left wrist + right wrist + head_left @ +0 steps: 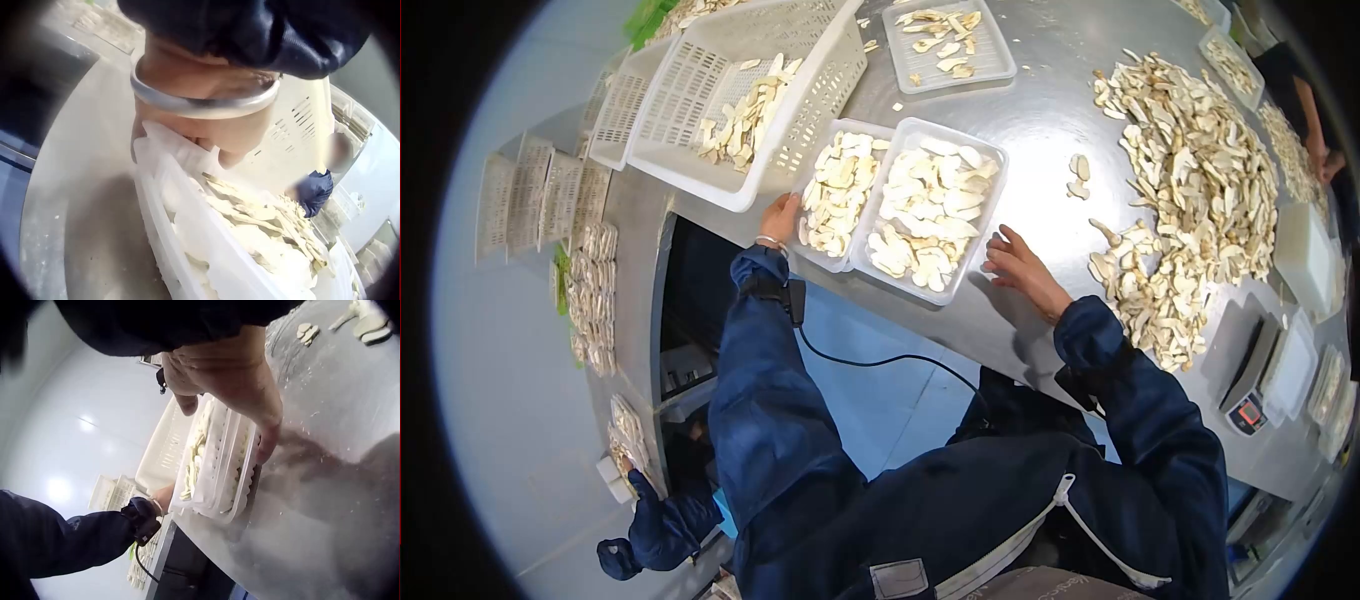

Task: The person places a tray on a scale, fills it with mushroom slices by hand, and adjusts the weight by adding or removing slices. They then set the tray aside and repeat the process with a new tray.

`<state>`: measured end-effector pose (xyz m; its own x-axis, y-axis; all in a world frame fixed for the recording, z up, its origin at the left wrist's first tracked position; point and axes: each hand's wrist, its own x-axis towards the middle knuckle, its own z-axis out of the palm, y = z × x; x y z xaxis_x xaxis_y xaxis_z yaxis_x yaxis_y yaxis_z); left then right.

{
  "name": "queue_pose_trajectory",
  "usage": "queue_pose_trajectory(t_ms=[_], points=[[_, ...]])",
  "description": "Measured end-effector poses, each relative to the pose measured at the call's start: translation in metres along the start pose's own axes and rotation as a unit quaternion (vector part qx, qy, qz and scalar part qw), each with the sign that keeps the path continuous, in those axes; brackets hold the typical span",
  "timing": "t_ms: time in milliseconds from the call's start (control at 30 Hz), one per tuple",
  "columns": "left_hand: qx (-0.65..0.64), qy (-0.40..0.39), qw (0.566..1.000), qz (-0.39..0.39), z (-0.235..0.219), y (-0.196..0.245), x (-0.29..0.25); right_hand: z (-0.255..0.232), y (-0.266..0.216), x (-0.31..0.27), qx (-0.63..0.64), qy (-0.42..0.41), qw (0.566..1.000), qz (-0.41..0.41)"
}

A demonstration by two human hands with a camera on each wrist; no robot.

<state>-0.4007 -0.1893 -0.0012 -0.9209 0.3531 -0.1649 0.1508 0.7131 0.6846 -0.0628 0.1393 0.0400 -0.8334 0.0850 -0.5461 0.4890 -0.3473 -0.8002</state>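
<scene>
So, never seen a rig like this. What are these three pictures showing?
There is no machine: these are a person's bare hands. The wide picture comes from a head camera looking forward and down; the two closer ones come from cameras on each wrist.

On the metal table lies a large heap of pale slices. A slotted white basket and a scale are there too.

The left hand grips the edge of the left tray. The right hand is beside the right tray, holding nothing. Both trays contain slices.
</scene>
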Motion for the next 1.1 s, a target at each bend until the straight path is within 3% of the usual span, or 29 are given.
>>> queue_pose_trajectory(t_ms=[167, 200, 300, 333, 433, 567, 767, 967, 1100], points=[[-0.142, -0.07, 0.987, -0.001, 0.008, -0.011, -0.005, 0.013, 0.006, 0.025, 0.041, 0.04, 0.998, -0.021], [-0.121, -0.052, 0.991, 0.002, 0.009, 0.007, -0.016, 0.012, 0.005, 0.022, 0.04, 0.047, 0.998, -0.021], [-0.099, -0.035, 0.994, -0.009, 0.032, 0.012, -0.038, -0.006, 0.007, -0.003, 0.041, 0.063, 0.997, -0.029], [-0.115, -0.061, 0.991, 0.027, 0.039, 0.02, -0.047, -0.015, 0.01, -0.014, 0.042, 0.066, 0.996, -0.034], [-0.155, -0.091, 0.984, 0.012, 0.067, 0.052, -0.081, -0.04, 0.016, -0.052, 0.035, 0.092, 0.995, -0.018], [-0.116, -0.094, 0.989, 0.021, 0.094, 0.087, -0.124, -0.066, 0.03, -0.097, 0.033, 0.114, 0.993, -0.005], [-0.089, 0.029, 0.996, 0.013, 0.115, 0.103, -0.151, -0.082, 0.045, -0.133, 0.065, 0.16, 0.985, -0.029], [-0.079, 0.143, 0.984, 0.069, 0.108, 0.112, -0.151, -0.089, 0.048, -0.171, 0.003, 0.192, 0.972, -0.135], [-0.229, 0.105, 0.967, 0.014, 0.099, 0.077, -0.135, -0.093, 0.045, -0.203, 0.004, 0.216, 0.962, -0.164]])
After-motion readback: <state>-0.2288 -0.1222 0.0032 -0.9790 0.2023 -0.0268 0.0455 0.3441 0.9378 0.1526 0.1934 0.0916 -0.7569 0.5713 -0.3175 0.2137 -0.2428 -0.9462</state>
